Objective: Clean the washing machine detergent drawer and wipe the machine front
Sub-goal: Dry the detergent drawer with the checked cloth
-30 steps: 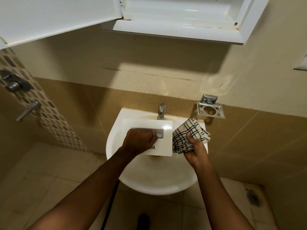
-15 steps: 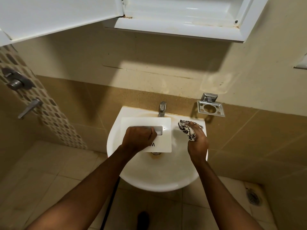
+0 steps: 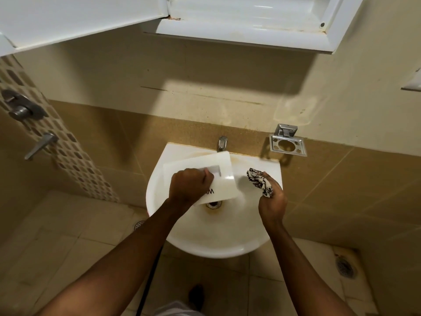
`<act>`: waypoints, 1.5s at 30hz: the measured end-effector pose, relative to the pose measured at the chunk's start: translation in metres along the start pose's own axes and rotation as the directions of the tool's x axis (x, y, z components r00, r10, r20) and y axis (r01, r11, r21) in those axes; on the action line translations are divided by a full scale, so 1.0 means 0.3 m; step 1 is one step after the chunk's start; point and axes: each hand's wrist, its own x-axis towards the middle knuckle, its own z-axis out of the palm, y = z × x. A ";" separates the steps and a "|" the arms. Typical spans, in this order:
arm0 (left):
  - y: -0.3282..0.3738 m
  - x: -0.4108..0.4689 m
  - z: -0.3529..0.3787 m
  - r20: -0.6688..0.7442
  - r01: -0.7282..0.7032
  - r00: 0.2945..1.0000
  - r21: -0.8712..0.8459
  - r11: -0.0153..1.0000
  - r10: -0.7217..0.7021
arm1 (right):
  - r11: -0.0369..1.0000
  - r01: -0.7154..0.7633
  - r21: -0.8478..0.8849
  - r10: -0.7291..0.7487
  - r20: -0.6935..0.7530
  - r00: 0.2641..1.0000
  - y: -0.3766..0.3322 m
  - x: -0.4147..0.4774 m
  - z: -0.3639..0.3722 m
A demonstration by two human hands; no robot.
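Note:
A white detergent drawer [image 3: 224, 173] is held over the white wash basin [image 3: 214, 242], its front panel facing up and tilted, right end raised toward the tap [image 3: 222, 143]. My left hand [image 3: 190, 184] grips the drawer at its recessed handle. Black lettering shows below my fingers. My right hand [image 3: 272, 201] holds a bunched black-and-white checked cloth [image 3: 259, 181] over the basin's right rim, apart from the drawer. The drain [image 3: 213, 204] peeks out under the drawer's lower edge.
A chrome soap holder [image 3: 287, 145] hangs on the wall right of the tap. A white cabinet [image 3: 246, 21] with an open door [image 3: 75, 19] juts out overhead. Shower valves [image 3: 22, 110] sit on the left wall. Floor drains [image 3: 345, 267] lie on the tiles.
The cloth went from spread out to bunched in my right hand. The drawer has tilted, its right end rising toward the tap, while my left hand kept its grip.

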 end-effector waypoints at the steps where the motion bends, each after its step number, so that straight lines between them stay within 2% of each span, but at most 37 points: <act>1: 0.001 -0.003 -0.002 0.009 0.111 0.994 -0.054 0.992 -0.111 | 0.995 -0.083 0.064 0.083 0.000 0.997 0.003 -0.004 0.006; 3: -0.005 0.001 -0.004 0.059 0.313 0.950 -0.178 0.933 -0.307 | 0.931 -0.300 0.209 0.304 0.015 0.953 -0.006 -0.007 0.015; 5: -0.017 0.006 0.003 0.124 0.496 0.868 -0.269 0.826 -0.481 | 0.828 -0.452 0.333 0.462 0.051 0.885 -0.038 -0.003 0.019; 7: -0.026 0.001 0.019 0.198 0.652 0.753 -0.349 0.673 -0.627 | 0.745 -0.490 0.452 0.516 0.074 0.853 -0.067 -0.001 0.020; 9: -0.044 -0.002 0.036 0.290 0.773 0.611 -0.418 0.477 -0.737 | 0.645 -0.502 0.576 0.547 0.111 0.830 -0.087 -0.003 0.027; 11: -0.073 -0.008 0.065 0.392 0.840 0.473 -0.471 0.270 -0.789 | 0.559 -0.517 0.649 0.573 0.148 0.806 -0.094 0.000 0.041; 13: -0.106 -0.016 0.101 0.504 0.872 0.369 -0.479 0.102 -0.781 | 0.519 -0.545 0.658 0.605 0.167 0.778 -0.089 0.006 0.064; 14: -0.125 -0.021 0.121 0.554 0.878 0.336 -0.477 0.040 -0.762 | 0.509 -0.555 0.658 0.618 0.169 0.768 -0.083 0.012 0.077; 16: -0.159 -0.030 0.157 0.646 0.883 0.314 -0.468 -0.037 -0.696 | 0.522 -0.544 0.656 0.628 0.136 0.767 -0.074 0.022 0.105; 19: -0.202 -0.029 0.197 0.725 0.893 0.316 -0.445 -0.066 -0.611 | 0.622 -0.507 0.597 0.583 0.079 0.809 -0.081 0.025 0.142; 21: -0.227 -0.026 0.227 0.752 0.909 0.310 -0.414 -0.050 -0.582 | 0.697 -0.516 0.497 0.562 0.067 0.824 -0.086 0.016 0.173; 23: -0.249 -0.024 0.254 0.788 0.923 0.292 -0.381 -0.057 -0.541 | 0.798 -0.477 0.368 0.519 -0.018 0.854 -0.069 0.010 0.221; 25: -0.263 -0.024 0.280 0.821 0.933 0.270 -0.351 -0.072 -0.503 | 0.919 -0.359 0.165 0.380 -0.117 0.918 -0.051 -0.002 0.275; 26: -0.265 -0.023 0.288 0.833 0.937 0.261 -0.341 -0.081 -0.487 | 0.953 -0.292 0.076 0.300 -0.123 0.946 -0.051 -0.012 0.298; 28: -0.267 -0.022 0.309 0.841 0.937 0.249 -0.334 -0.100 -0.481 | 0.981 -0.168 -0.092 0.167 -0.025 0.986 -0.048 -0.039 0.345; 30: -0.263 -0.027 0.335 0.847 0.936 0.236 -0.330 -0.122 -0.477 | 0.950 0.035 -0.311 0.015 0.156 0.988 -0.033 -0.068 0.387; 32: -0.261 -0.037 0.362 0.855 0.932 0.224 -0.328 -0.153 -0.467 | 0.842 0.231 -0.487 -0.038 0.374 0.927 0.002 -0.086 0.417; 34: -0.262 -0.051 0.383 0.859 0.926 0.214 -0.330 -0.183 -0.465 | 0.809 0.306 -0.501 0.003 0.525 0.851 0.020 -0.094 0.423; 36: -0.262 -0.064 0.395 0.853 0.928 0.205 -0.325 -0.182 -0.480 | 0.817 0.327 -0.474 0.038 0.611 0.791 0.036 -0.083 0.405; 39: -0.261 -0.073 0.410 0.844 0.938 0.196 -0.309 -0.155 -0.499 | 0.777 0.370 -0.509 0.087 0.669 0.738 0.058 -0.054 0.363; 41: -0.264 -0.078 0.421 0.844 0.940 0.200 -0.309 -0.146 -0.498 | 0.776 0.329 -0.538 0.141 0.657 0.740 0.045 -0.002 0.322; 45: -0.277 -0.090 0.437 0.836 0.942 0.210 -0.312 -0.124 -0.507 | 0.657 0.190 -0.730 0.439 0.575 0.690 0.032 0.087 0.229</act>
